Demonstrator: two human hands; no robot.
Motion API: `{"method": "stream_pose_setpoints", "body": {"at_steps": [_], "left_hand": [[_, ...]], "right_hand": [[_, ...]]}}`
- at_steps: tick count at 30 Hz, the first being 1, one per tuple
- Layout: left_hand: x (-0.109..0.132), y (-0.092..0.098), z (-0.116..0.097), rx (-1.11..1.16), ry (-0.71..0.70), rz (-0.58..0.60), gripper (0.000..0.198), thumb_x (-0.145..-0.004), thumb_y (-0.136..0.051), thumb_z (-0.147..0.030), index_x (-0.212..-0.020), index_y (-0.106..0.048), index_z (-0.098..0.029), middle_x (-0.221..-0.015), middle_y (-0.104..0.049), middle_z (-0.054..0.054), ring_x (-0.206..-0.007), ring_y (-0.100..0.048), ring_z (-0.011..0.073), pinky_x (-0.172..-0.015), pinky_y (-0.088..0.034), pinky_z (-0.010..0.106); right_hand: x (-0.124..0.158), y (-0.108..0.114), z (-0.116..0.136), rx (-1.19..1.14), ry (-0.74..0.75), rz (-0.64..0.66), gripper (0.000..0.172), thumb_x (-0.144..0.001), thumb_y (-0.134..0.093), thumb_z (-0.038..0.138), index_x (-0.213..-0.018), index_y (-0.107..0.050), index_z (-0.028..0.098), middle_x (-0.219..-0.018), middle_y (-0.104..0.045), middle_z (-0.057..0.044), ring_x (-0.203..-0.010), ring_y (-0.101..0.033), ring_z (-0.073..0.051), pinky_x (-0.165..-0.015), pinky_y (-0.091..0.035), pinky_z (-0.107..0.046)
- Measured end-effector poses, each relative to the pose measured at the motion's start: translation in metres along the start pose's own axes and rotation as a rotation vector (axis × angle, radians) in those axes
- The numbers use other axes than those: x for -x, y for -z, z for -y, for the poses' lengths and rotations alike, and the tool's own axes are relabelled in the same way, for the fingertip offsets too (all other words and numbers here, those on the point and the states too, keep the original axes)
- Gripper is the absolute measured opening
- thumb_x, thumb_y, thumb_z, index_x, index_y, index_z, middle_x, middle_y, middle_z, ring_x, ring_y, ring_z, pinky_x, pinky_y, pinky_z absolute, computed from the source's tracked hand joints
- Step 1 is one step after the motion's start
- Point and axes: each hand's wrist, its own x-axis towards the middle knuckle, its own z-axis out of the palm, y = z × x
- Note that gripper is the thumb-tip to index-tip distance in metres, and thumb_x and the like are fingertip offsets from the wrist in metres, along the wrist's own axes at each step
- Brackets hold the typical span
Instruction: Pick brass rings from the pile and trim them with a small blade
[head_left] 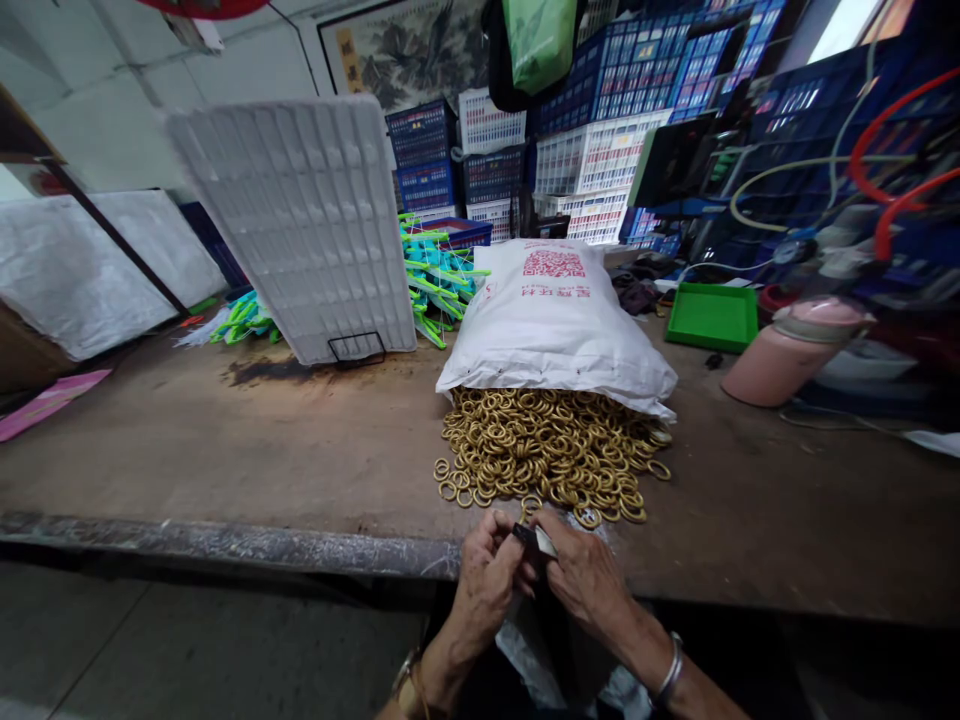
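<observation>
At the table's front edge, my left hand point(489, 572) pinches a small black piece point(523, 537), its fingers curled inward. Close beside it, my right hand point(583, 570) is closed round a pale object point(545, 543), too small to identify, near the same black piece. A brass-coloured ring point(530, 506) lies just beyond my fingertips. Behind it, a heap of similar rings point(547, 450) spills from under a white sack point(540, 320) with red print. Dark material hangs below my hands.
A white ridged panel point(300, 230) stands on the brown table point(187, 450), beside green and teal items point(439, 280). To the right are a green tray point(712, 315) and pink bottle point(795, 350). Stacked crates point(585, 155) stand behind.
</observation>
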Motion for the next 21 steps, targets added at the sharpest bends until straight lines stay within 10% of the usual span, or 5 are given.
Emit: {"method": "stream_pose_setpoints", "body": {"at_steps": [21], "left_hand": [[0.009, 0.001, -0.005, 0.102, -0.043, 0.086, 0.028, -0.073, -0.058, -0.04, -0.076, -0.053, -0.012, -0.076, -0.058, 0.005, -0.06, -0.054, 0.0102, -0.051, -0.046, 0.02]], "right_hand": [[-0.014, -0.006, -0.019, 0.171, -0.112, 0.061, 0.019, -0.069, -0.039, 0.008, -0.08, -0.05, 0.019, -0.062, -0.061, -0.003, -0.057, -0.055, -0.015, -0.049, -0.02, -0.023]]}}
